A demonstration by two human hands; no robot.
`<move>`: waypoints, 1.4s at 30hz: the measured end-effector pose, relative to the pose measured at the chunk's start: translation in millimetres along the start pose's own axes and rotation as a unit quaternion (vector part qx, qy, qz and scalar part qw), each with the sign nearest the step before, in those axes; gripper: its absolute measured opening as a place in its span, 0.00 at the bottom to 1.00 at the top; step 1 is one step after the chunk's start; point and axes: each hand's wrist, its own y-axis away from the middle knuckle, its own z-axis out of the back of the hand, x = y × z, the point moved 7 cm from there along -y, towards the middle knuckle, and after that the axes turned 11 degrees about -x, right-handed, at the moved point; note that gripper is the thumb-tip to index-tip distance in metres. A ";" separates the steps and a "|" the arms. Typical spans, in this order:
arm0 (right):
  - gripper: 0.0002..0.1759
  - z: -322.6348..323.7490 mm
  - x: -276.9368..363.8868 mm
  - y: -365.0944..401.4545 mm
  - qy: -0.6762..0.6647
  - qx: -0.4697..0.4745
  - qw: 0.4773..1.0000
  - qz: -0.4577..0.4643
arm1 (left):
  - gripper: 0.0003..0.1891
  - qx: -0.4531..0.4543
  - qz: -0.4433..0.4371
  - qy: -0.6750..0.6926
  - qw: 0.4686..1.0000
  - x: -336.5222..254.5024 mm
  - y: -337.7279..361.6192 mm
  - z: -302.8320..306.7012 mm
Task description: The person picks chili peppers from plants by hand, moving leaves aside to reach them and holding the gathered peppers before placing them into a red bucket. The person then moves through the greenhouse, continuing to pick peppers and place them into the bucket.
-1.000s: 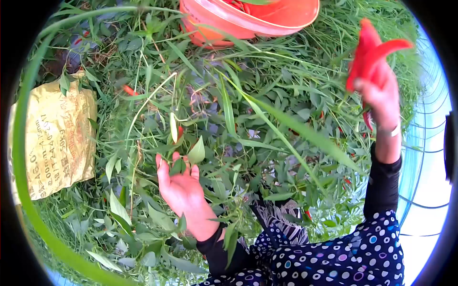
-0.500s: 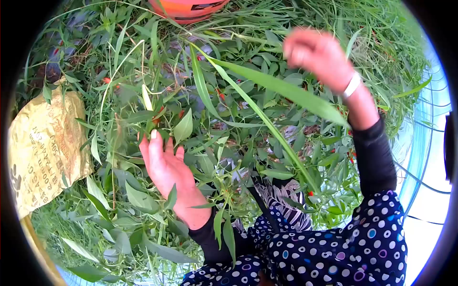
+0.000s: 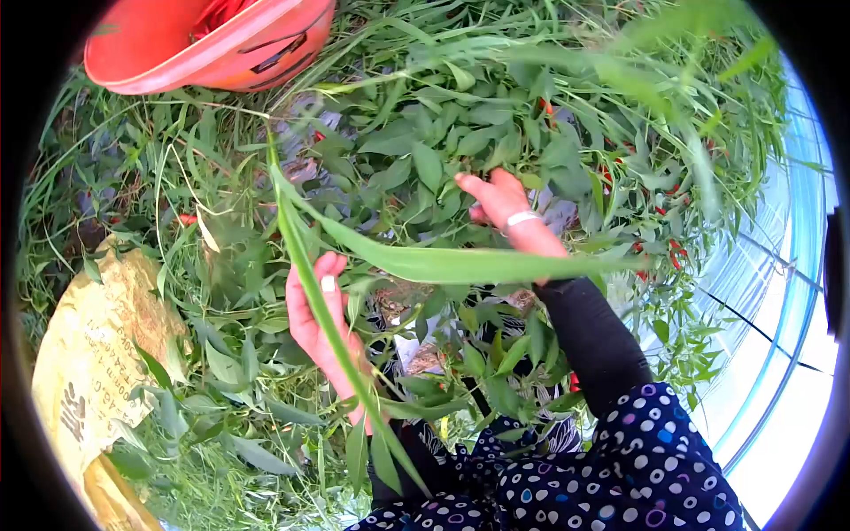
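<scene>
My left hand (image 3: 323, 327) is low among the leaves left of centre, palm upward. Its fingers are curled towards the thumb; whatever lies between them is too small to make out, and a long grass blade (image 3: 305, 274) crosses in front. Higher and to the right, my right hand (image 3: 506, 202) reaches into a leafy chili plant (image 3: 482, 115). Its thumb presses against the foliage, with the other fingers bent and partly hidden. Red chilies (image 3: 677, 254) hang among the leaves to the right, and another red chili (image 3: 546, 108) shows above my right hand.
A red bucket (image 3: 266, 53) with red chilies (image 3: 217, 16) inside stands at the upper left. A yellowish printed sack (image 3: 106, 345) lies at the left edge. Clear plastic sheeting with blue bands (image 3: 761, 301) borders the right side. Long grass blades cut across the view.
My right hand has come down and leftward into the foliage. The view has shifted, bringing more of the red bucket in. My left hand's fingers have curled in more.
</scene>
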 end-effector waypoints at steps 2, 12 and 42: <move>0.41 -35.1 -25.9 -47.8 0.115 -0.012 0.988 0.100 | 0.25 0.054 0.020 0.011 0.998 19.8 3.8 -7.4; 0.39 -32.2 -15.9 3.1 -0.099 0.202 0.971 0.085 | 0.26 0.121 0.119 -0.013 0.985 48.0 5.1 -20.5; 0.12 177.4 -35.6 86.5 -0.233 0.049 0.951 0.196 | 0.19 0.093 0.177 -0.004 0.980 92.3 11.6 -9.8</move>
